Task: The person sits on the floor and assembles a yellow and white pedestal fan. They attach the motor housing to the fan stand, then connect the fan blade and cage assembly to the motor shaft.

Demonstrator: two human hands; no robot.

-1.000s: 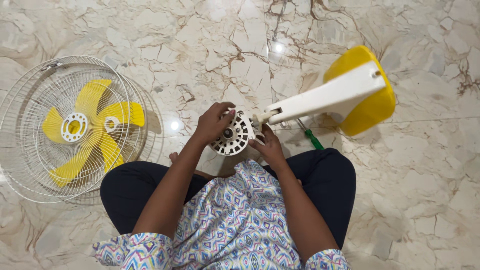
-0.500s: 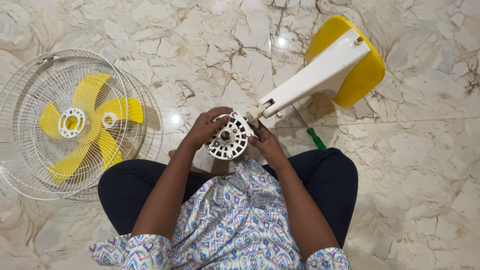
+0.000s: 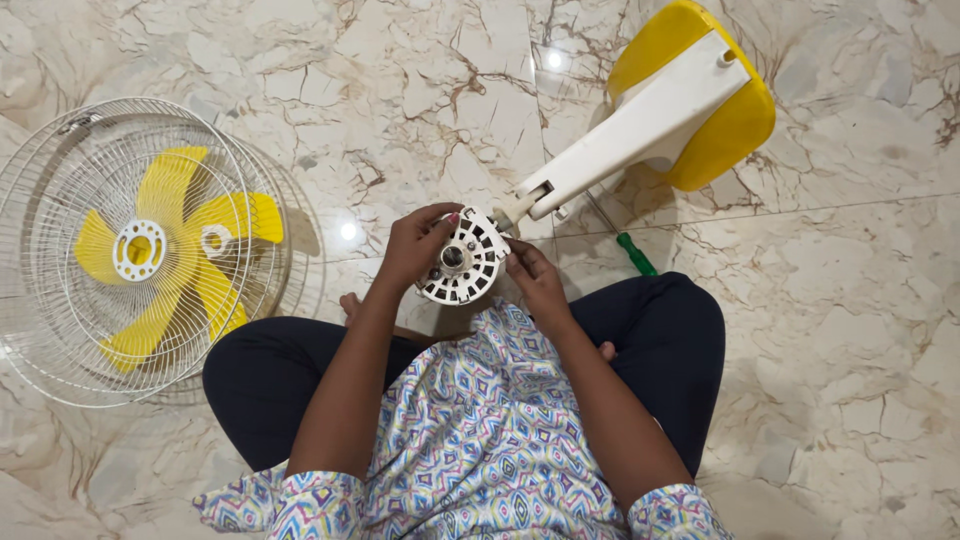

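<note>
White motor housing (image 3: 462, 257), yellow fan blades (image 3: 165, 255), beige-veined marble floor (image 3: 400, 90).

You are looking at 2 hands, the left hand (image 3: 415, 250) and the right hand (image 3: 535, 280), both touching 1 white motor housing (image 3: 462, 258). 1 white fan stand (image 3: 640, 125) with 1 yellow base (image 3: 735, 125) is lying on the floor. 2 wire guards (image 3: 60, 190) are sitting stacked, holding 1 yellow blade (image 3: 170, 255). 1 green-handled screwdriver (image 3: 636, 254) is showing.
</note>
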